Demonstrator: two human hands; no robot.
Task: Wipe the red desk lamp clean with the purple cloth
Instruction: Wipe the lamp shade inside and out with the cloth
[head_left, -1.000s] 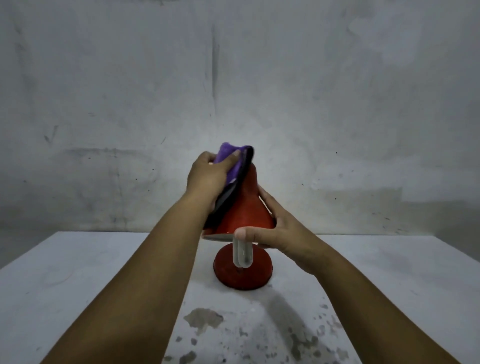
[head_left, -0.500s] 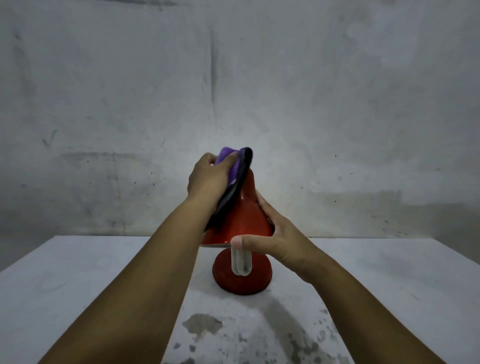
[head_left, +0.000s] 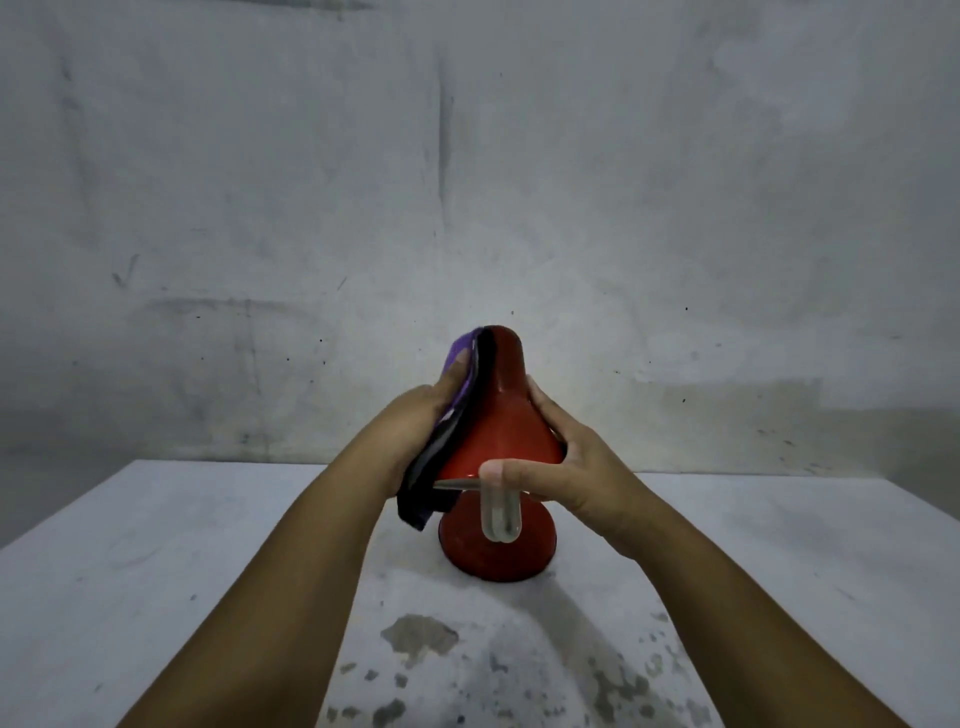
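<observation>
White table (head_left: 182, 561) | lamp (head_left: 506, 415) central, edges far | left hand (head_left: 421, 415) presses cloth (head_left: 457, 374)

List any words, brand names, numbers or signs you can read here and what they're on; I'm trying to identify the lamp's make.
None: no text, brand, number or sign can be read in this view.
Red desk lamp: shade and base show plain red, no marking visible.
Bulb: clear, no print to be seen.
Purple cloth: no label or tag visible.
Wall and table: only stains and scuffs, no writing.
</observation>
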